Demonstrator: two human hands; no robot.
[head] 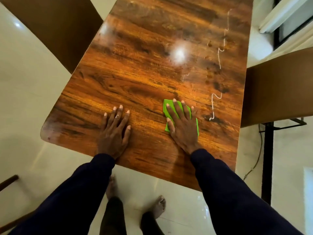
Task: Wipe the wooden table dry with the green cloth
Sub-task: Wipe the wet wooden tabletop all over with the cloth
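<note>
Pressing green cloth [179,111] w/ right hand [182,126]; left hand [113,133] flat on table [144,68]

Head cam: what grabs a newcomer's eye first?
The bright green cloth, pressed flat under the right hand toward the right side of the wooden table, stands out most. The left hand lies flat on bare wood beside it. A white wavy streak runs up the tabletop just right of the cloth, and a glare spot sits mid-table.
</note>
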